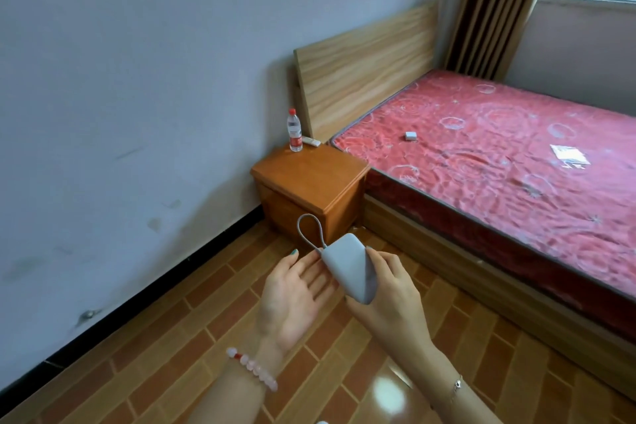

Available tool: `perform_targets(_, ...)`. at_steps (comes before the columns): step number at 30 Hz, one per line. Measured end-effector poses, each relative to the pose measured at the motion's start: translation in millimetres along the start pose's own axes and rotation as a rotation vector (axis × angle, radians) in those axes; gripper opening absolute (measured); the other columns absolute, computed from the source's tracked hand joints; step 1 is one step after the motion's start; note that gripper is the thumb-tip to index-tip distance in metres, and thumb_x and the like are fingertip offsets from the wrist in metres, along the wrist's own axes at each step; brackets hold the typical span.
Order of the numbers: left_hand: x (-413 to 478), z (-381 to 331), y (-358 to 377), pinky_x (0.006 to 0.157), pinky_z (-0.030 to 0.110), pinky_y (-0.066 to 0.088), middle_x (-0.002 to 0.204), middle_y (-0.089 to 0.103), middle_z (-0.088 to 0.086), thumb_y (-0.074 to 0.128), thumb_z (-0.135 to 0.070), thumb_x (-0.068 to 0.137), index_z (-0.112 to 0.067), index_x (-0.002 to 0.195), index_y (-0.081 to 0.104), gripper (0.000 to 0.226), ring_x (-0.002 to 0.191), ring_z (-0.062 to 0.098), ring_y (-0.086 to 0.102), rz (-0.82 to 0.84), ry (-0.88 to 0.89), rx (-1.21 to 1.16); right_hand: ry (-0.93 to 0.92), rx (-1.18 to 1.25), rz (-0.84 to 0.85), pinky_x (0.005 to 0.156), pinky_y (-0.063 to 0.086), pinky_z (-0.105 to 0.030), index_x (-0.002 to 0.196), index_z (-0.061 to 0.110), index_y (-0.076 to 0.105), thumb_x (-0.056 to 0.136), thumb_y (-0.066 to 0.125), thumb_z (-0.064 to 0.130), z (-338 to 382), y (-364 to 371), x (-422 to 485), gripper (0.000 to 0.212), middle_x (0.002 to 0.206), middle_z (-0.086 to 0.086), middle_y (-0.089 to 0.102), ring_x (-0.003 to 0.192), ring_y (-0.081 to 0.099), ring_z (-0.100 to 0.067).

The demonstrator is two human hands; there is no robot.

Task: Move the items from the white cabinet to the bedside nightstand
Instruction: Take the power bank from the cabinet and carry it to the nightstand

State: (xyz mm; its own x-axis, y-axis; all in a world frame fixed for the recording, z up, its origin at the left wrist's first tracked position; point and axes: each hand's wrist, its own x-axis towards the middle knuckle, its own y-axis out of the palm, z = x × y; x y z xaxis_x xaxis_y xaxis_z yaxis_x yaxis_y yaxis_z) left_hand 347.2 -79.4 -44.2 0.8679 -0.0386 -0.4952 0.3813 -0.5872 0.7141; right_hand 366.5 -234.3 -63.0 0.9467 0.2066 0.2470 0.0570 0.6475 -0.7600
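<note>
A grey power bank [349,267] with a looped grey cord [309,231] is held in front of me, above the floor. My right hand [389,289] grips its lower end from the right. My left hand [296,293] is palm up and spread beside it, fingertips touching the end where the cord comes out. The wooden bedside nightstand [309,182] stands ahead in the corner beside the bed. A clear water bottle [294,130] with a red cap and label stands on its far edge, with a small white item [310,141] lying behind it. The white cabinet is out of view.
A bed with a red patterned mattress [499,162] and a wooden headboard [364,69] fills the right side. A small grey box [410,136] and a paper packet [569,156] lie on the mattress. The grey wall [137,96] runs along the left. Brown tiled floor [206,337] lies below.
</note>
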Motion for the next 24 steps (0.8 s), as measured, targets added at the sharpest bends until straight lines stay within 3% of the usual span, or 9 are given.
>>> perform_targets(4,47,-36,5,0.108,0.046,0.035,0.128,0.058,0.018,0.037,-0.034,0.098,-0.003,0.133,0.047,0.047,0.121,0.03,0.053,-0.023,-0.021,0.004,0.02,-0.01,0.022,0.076,0.045,-0.026,0.135,0.01,0.044,0.066,0.076,0.026,-1,22,54,0.078,0.12,0.0,0.051,0.107,0.052,-0.019)
perform_targets(8,93,-63,12,0.101,0.044,0.04,0.129,0.057,0.018,0.036,-0.033,0.098,-0.003,0.13,0.048,0.045,0.12,0.029,0.053,-0.037,-0.012,0.006,0.032,-0.003,0.048,0.075,0.049,-0.029,0.135,0.011,0.044,0.066,0.075,0.026,-10,42,107,0.077,0.12,0.001,0.051,0.106,0.052,-0.019)
perform_targets(17,235,-112,40,0.107,0.045,0.035,0.125,0.058,0.019,0.037,-0.031,0.099,-0.003,0.116,0.054,0.037,0.118,0.029,0.053,-0.152,0.012,-0.013,0.014,0.03,0.1,0.076,0.048,-0.03,0.131,0.013,0.048,0.065,0.075,0.025,-61,91,253,0.073,0.117,0.001,0.052,0.105,0.054,-0.02)
perform_targets(24,355,-156,75,0.106,0.045,0.036,0.128,0.055,0.02,0.036,-0.031,0.099,-0.002,0.133,0.044,0.045,0.12,0.03,0.052,-0.234,0.036,-0.016,-0.053,-0.015,0.172,0.07,0.051,-0.031,0.126,0.008,0.051,0.059,0.073,0.021,-101,118,384,0.072,0.112,-0.004,0.055,0.093,0.058,-0.025)
